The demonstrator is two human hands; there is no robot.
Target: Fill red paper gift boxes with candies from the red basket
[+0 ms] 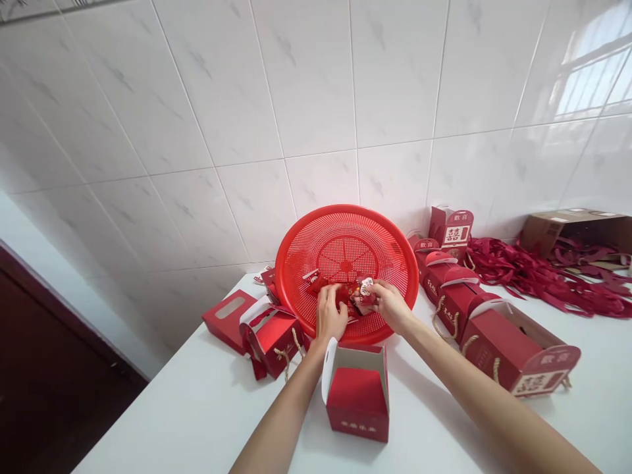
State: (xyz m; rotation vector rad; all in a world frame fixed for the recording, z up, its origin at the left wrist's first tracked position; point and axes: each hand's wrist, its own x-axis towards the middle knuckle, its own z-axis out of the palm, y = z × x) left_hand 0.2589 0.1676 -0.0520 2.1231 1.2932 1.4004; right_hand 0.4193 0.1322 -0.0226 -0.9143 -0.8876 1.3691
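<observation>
A white, grey-veined tiled wall (316, 85) is rising behind a smooth white tabletop (168, 415), on which a round red perforated plastic basket (316, 237) is sitting close to the wall. To the right, a tangled heap of dark red ribbons (533, 276) is lying beside a brown cardboard carton (538, 234) and partly spilling from its mouth. In front of the heap, a row of dark red card boxes with rope handles (498, 342) is running back toward the wall. An open red card box with pale inner walls (358, 401) is standing between the forearms, just before the basket. Left of the basket, a red rope-handled box (274, 336) is resting beside a flat red box with an oblong window (230, 319). Inside the basket, the left hand (330, 313) is bending over several small red packets (318, 283); whether its grip is holding one, I cannot tell. The right hand (391, 306) is pinching a small clear-and-red packet with a white label (364, 297) above the basket's mesh.
</observation>
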